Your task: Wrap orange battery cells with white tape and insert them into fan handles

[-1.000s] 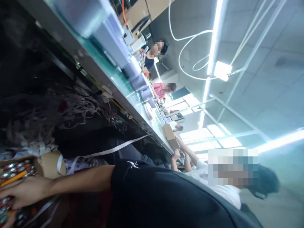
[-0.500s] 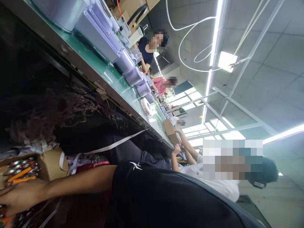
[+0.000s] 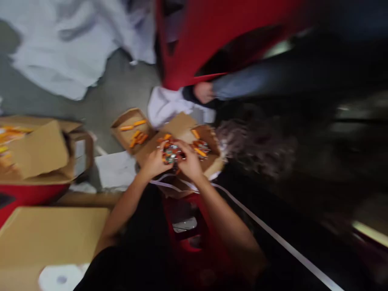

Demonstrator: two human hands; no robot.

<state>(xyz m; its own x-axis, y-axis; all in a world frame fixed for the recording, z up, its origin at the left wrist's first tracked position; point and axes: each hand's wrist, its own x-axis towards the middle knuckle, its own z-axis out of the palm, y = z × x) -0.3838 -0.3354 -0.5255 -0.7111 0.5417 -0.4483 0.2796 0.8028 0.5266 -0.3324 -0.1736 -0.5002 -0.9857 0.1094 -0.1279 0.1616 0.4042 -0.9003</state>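
My left hand (image 3: 155, 162) and my right hand (image 3: 190, 161) are curled around a cluster of orange batteries (image 3: 172, 153), one hand on each side. Shiny round ends of the batteries face up between my fingers. Both hands are over an open cardboard box (image 3: 181, 122). More orange batteries (image 3: 200, 148) lie inside it, just beyond my right hand. Motion blur smears the fingertips.
A smaller cardboard tray (image 3: 119, 124) with several orange batteries adjoins the box. Another open carton (image 3: 45, 155) stands at left, above a closed carton (image 3: 54, 234). A white strap (image 3: 273, 238) runs to the lower right. Beyond are a red chair (image 3: 194, 44) and a person's foot (image 3: 204, 92).
The view has swung from the workbench and co-workers down to the floor-level boxes. Both hands now show around batteries; earlier only one arm was visible, reaching into the battery box.
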